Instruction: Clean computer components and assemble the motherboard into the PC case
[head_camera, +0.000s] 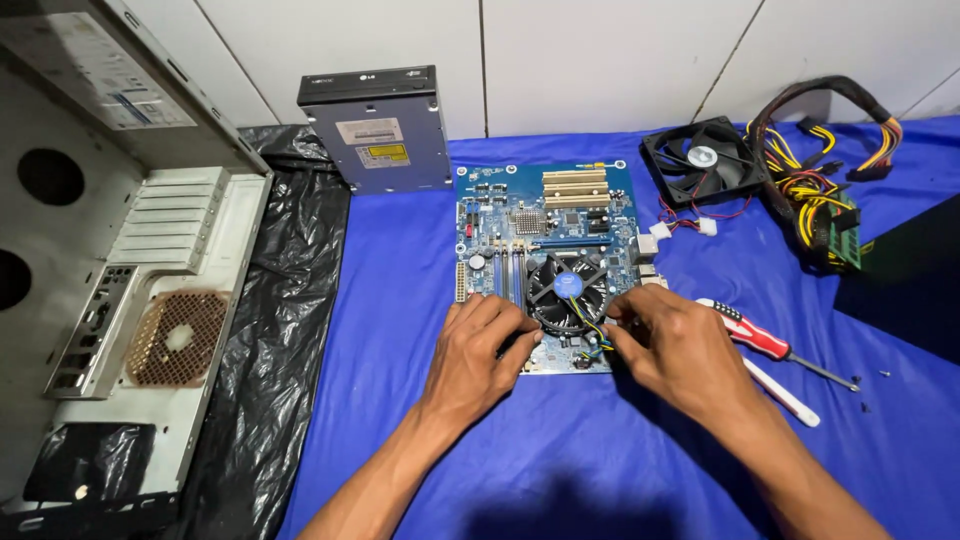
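A blue motherboard (545, 225) lies flat on a blue cloth (420, 430), with a round black cooler fan (567, 288) near its front edge. My left hand (480, 355) rests on the board's front left part, fingertips touching the cooler's left rim. My right hand (675, 345) sits at the cooler's right side, fingertips pinching at the thin coloured fan wires (592, 330) by the board's front edge. Whether the wires are truly gripped is not plain.
An open grey computer case (110, 250) lies at the left on black plastic sheet (285, 290). An optical drive (378, 128) stands behind the board. A loose black case fan (700, 160), a cable bundle (820, 170), two screwdrivers (765, 340) and a dark box (905, 270) lie right.
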